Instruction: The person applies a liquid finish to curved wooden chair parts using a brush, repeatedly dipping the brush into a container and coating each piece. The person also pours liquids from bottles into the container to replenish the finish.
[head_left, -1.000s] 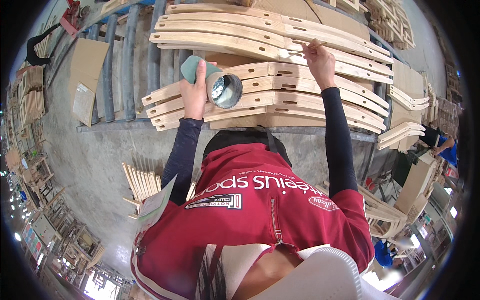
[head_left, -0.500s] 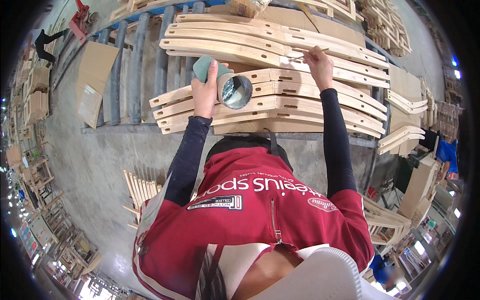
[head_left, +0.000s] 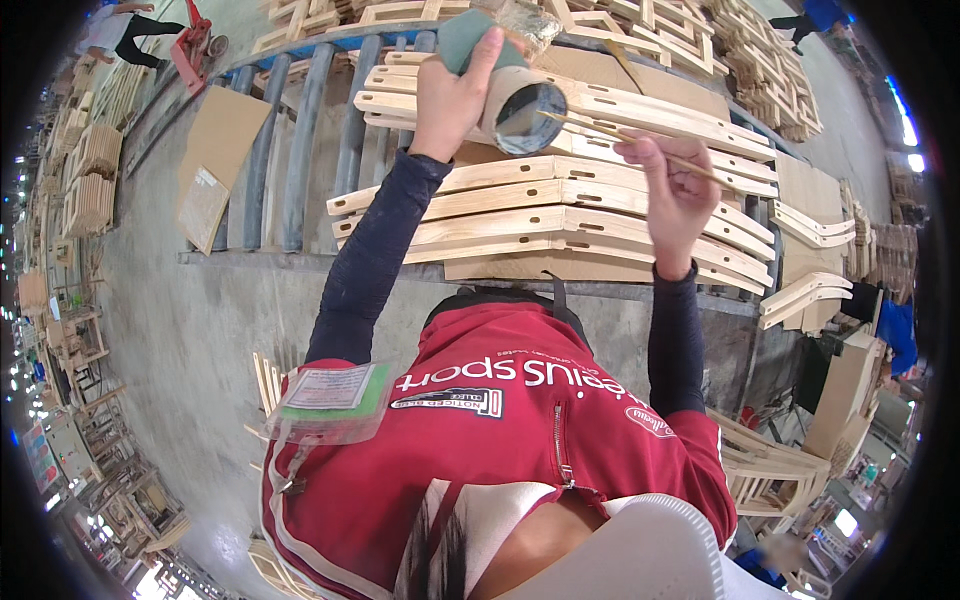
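My left hand (head_left: pixel 450 105) is closed round a round, pale can (head_left: pixel 507 95), whose open mouth tilts towards the right. A green sheet or pad (head_left: pixel 465 42), its kind unclear, is also in that hand, against the can. In my right hand (head_left: pixel 678 195) a thin wooden stick (head_left: pixel 600 128) is pinched; its far end reaches the can's mouth. Whether that end carries bristles is too small to tell. Below both hands lie rows of bent, slotted wooden rails (head_left: pixel 500 212), side by side. Farther back is another row of wooden rails (head_left: pixel 660 108).
Grey rollers (head_left: pixel 313 150) of a conveyor carry the rails, with cardboard (head_left: pixel 228 140) at the left. Smaller bent wooden pieces (head_left: pixel 812 228) lie to the right. Stacked wooden frames (head_left: pixel 765 75) stand beyond. A red pallet jack (head_left: pixel 190 50) and people are at the far left.
My left hand has moved farther away with the can and green sheet. My right hand has come nearer, and the stick's end has gone from over the rails to the can's mouth.
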